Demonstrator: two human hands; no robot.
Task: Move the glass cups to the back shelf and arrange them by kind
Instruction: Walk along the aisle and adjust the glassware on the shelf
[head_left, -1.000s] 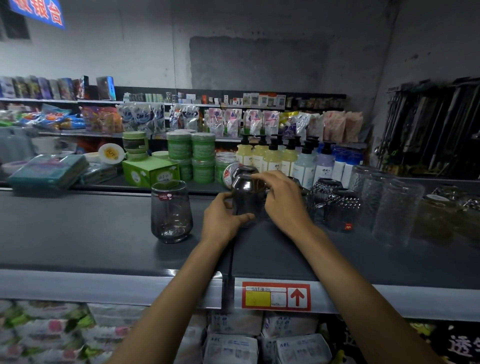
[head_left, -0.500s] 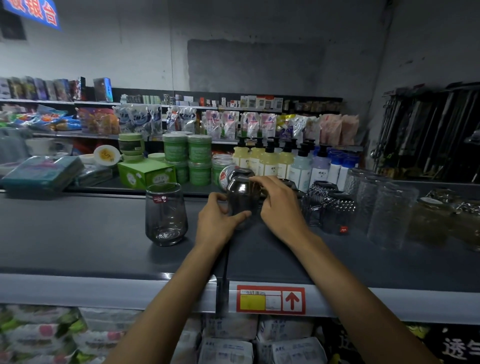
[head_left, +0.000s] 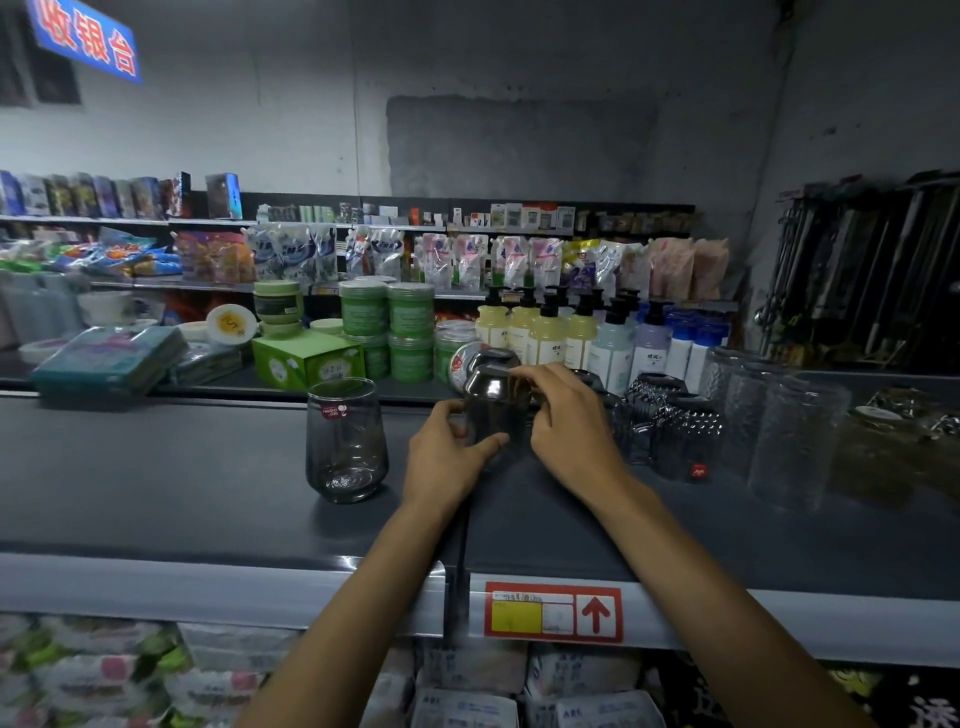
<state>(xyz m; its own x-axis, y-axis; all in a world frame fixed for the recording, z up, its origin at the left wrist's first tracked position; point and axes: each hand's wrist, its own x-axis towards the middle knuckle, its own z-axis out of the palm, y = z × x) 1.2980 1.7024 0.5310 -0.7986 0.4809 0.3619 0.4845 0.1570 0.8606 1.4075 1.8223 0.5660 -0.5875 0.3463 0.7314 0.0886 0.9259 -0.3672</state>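
The left hand (head_left: 447, 457) and right hand (head_left: 566, 431) cover the lower sides of the dark glass (head_left: 491, 400) they grip, so where it meets the shelf (head_left: 156, 467) cannot be seen. Another glass (head_left: 493, 358) behind it shows only its top. Both forearms run off the bottom edge. The blue sign (head_left: 85, 41) is cut by the top-left corner. The price tag (head_left: 553, 612) is too small to read. The clear glasses (head_left: 795, 431) at right blur together, and the packs (head_left: 467, 691) below are smeared and cropped.
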